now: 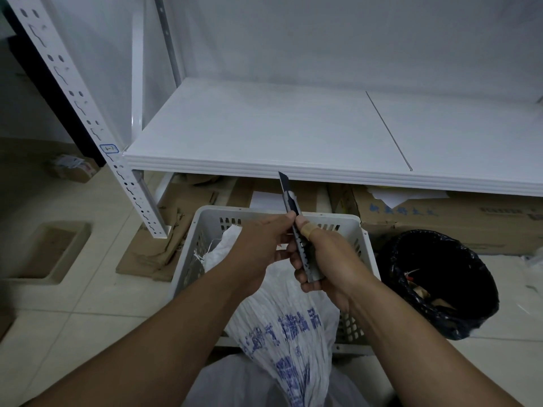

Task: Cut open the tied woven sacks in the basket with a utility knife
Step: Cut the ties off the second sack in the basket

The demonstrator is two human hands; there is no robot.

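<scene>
Both hands hold the knife (296, 230) above the basket (357, 227). The right hand (326, 259) is wrapped around the handle, thumb on top, while the left hand (258, 245) pinches the body near the slider. The blade is out and points up and away, toward the shelf (264, 133) edge; it touches nothing.

The sacks (282, 312) lie in the basket, directly below the hands, white weave with blue print, one bunched neck toward the far left corner with loose threads showing. No cut is visible yet, so this looks like setting the blade before the first cut.

To do it well, keep only a short length of blade exposed and make sure the slider is locked before the left hand lets go. Then that hand should take the tied neck and pull it taut, staying behind the edge. Cut the tie rather than the weave, stroking away from the body and the holding fingers. A bin (440, 283) stands just right for scraps.
</scene>
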